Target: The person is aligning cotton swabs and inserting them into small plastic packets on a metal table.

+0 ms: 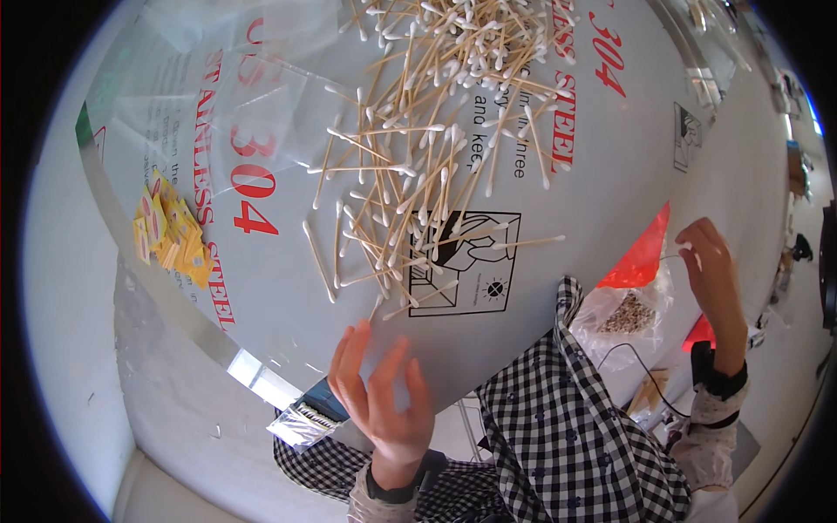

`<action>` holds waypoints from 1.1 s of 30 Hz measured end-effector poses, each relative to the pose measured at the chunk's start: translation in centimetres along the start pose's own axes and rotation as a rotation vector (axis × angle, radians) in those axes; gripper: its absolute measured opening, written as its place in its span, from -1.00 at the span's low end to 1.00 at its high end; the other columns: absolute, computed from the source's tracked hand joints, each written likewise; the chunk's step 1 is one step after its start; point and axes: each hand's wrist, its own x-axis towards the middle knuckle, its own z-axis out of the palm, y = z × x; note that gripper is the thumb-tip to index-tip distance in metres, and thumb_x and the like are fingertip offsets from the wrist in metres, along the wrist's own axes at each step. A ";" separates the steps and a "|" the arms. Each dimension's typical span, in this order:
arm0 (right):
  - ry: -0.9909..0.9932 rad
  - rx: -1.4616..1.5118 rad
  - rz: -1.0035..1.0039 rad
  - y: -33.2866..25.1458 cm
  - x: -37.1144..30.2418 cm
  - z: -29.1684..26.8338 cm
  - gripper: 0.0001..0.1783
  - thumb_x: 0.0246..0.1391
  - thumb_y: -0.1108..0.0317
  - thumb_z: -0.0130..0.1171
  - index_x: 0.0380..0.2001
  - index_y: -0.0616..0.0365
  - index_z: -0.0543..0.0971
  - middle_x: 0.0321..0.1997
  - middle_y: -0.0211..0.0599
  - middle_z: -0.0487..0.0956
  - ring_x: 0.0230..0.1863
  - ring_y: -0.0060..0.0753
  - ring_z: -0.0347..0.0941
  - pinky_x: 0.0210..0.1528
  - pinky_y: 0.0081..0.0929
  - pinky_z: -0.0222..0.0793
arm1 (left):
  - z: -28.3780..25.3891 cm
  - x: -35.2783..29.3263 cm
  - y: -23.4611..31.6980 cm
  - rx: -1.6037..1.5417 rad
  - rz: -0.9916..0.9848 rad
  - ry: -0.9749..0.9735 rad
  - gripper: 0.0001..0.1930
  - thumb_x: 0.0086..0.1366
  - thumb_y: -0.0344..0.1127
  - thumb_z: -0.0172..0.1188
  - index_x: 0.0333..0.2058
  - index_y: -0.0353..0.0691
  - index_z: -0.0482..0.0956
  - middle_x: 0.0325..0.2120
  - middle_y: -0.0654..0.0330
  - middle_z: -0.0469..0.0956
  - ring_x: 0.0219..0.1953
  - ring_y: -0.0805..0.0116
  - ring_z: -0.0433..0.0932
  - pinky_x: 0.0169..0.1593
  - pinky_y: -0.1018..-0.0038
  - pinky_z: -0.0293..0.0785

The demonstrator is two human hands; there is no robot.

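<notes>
Many wooden cotton swabs (436, 174) with white tips lie scattered over a grey printed sheet-covered tabletop (593, 209), heaped thickest at the far side. My left hand (388, 401) hovers at the table's near edge with its fingers spread, just short of the nearest swabs. Beside its fingers, a small clear packet of swabs (305, 423) with a blue part sticks out over the edge. To the right, beyond the table edge, my right hand (713, 270) is raised with loosely bent fingers. I see nothing between them.
Small yellow packets (170, 231) lie piled at the left. Clear plastic bags (270, 105) rest at the far left. By my right hand are a red plastic sheet (641, 253) and a clear bag of small brown bits (629, 314). A black cable (649, 375) hangs below. Checkered cloth (567, 418) covers my lap.
</notes>
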 end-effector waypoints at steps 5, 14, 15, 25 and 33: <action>0.131 0.355 -0.494 -11.6 3.1 1.4 -0.79 -0.17 0.62 0.22 -0.39 0.20 0.49 -0.33 -0.26 0.45 -0.20 -0.08 0.43 -0.17 -0.22 0.38 | -0.3 2.7 -0.7 0.006 -0.025 0.099 -0.58 0.04 -0.59 0.24 -0.06 -0.29 0.53 0.13 -0.09 0.41 0.16 -0.09 0.37 0.19 0.12 0.28; 0.132 0.345 -0.723 -15.5 4.3 4.7 -0.77 -0.24 0.61 0.16 -0.39 0.18 0.50 -0.34 -0.26 0.46 -0.26 -0.13 0.43 -0.22 -0.27 0.36 | -0.4 5.9 -0.9 0.030 0.059 0.028 -0.61 0.07 -0.58 0.30 -0.06 -0.29 0.58 0.08 0.12 0.50 0.18 0.03 0.37 0.21 0.22 0.24; 0.136 0.376 -0.751 -16.3 4.2 5.3 -0.77 -0.25 0.58 0.17 -0.39 0.18 0.50 -0.34 -0.27 0.46 -0.25 -0.14 0.44 -0.20 -0.28 0.38 | -0.3 5.8 -1.2 0.058 0.069 0.019 -0.60 0.08 -0.53 0.30 -0.04 -0.26 0.59 0.07 0.17 0.51 0.19 0.06 0.36 0.21 0.24 0.21; 0.249 0.447 -0.789 -17.8 7.8 4.8 -0.75 -0.19 0.56 0.18 -0.33 0.17 0.53 -0.31 -0.35 0.50 -0.24 -0.20 0.45 -0.20 -0.33 0.39 | 0.7 3.7 0.0 0.066 0.047 -0.032 -0.53 0.10 -0.41 0.32 0.05 -0.23 0.55 0.13 0.16 0.46 0.22 0.09 0.34 0.23 0.20 0.18; 0.214 0.220 -0.946 -17.6 8.9 4.0 -0.80 -0.22 0.49 0.21 -0.42 0.14 0.48 -0.42 -0.39 0.41 -0.29 -0.31 0.40 -0.25 -0.36 0.36 | 3.3 1.9 2.3 0.036 -0.044 -0.129 -0.22 0.21 -0.19 0.29 0.30 -0.40 0.16 0.35 -0.18 0.09 0.42 -0.20 -0.04 0.40 -0.07 -0.22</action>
